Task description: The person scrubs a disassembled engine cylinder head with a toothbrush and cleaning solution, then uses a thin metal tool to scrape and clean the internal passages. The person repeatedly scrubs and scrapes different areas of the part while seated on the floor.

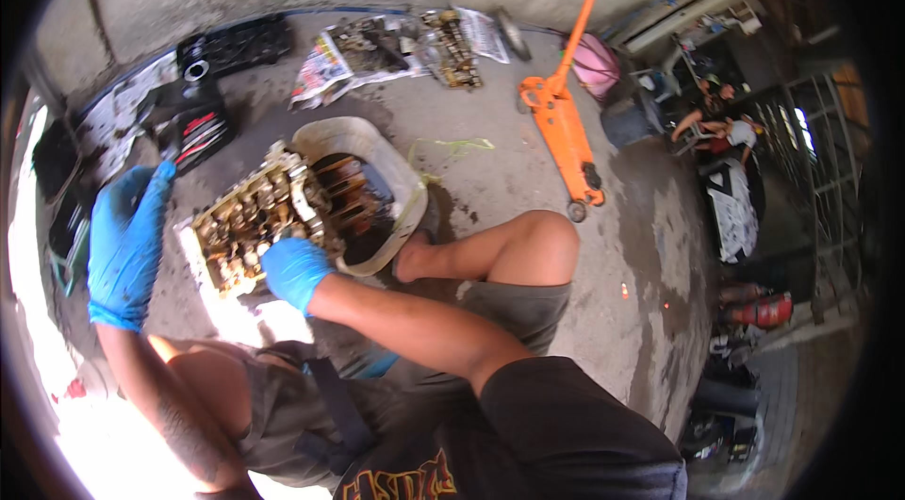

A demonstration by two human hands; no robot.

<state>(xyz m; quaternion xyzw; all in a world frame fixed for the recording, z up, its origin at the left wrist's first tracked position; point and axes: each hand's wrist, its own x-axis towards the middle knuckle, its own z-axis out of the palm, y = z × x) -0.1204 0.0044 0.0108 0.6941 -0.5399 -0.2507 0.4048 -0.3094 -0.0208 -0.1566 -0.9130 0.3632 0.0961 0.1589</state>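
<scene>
An oily cylinder head (pixel 250 227) lies tilted beside a pale plastic basin (pixel 408 161), its far right end against the basin's rim. My right hand (pixel 297 274), in a blue glove, is on the head's near right side, fingers curled against its valve parts; the fingertips are partly hidden. Dark liquid and brown, oil-stained metal pieces (pixel 349 203) are inside the basin. My left hand (pixel 127 241), also gloved in blue, is raised left of the head, apart from it, with its thumb stretched out and nothing visible in it.
Engine parts (pixel 452 48) lie on newspaper by the wall. Left of them are a black tool case (pixel 236 46) and a black box with red-marked tools (pixel 201 134). An orange floor jack (pixel 566 137) stands right. Other people (pixel 716 118) are at the far right.
</scene>
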